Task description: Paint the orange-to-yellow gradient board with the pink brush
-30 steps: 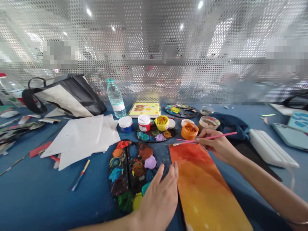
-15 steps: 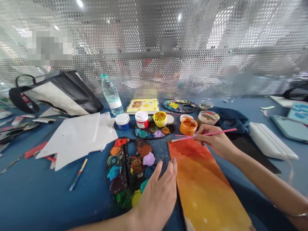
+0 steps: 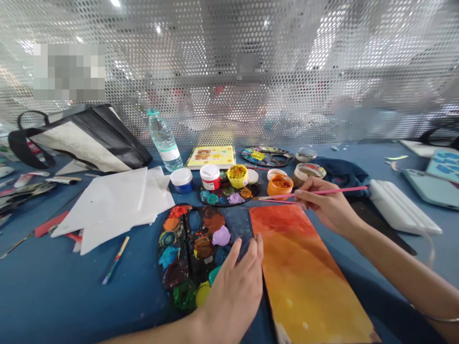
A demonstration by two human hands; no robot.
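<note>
Right hand (image 3: 332, 206) pinched the pink-handled paintbrush (image 3: 330, 191) lightly, tip just clear of the orange-red painted board (image 3: 308, 277) at 5 o'clock. Left hand (image 3: 231, 298) lay open, flat, on the paint-smeared palette (image 3: 238, 222) beside it.

**Jars crowd ahead of our hands; blue table runs left**

Our right hand (image 3: 332, 206), with its pink brush (image 3: 332, 191), has the orange paint jar (image 3: 280, 185) just ahead and a white block (image 3: 401, 208) to its right. Our left hand (image 3: 231, 296) overlaps the paint-crusted palette (image 3: 193, 253); beyond it, blue tabletop (image 3: 60, 272) holds one loose brush (image 3: 115, 260).
</note>
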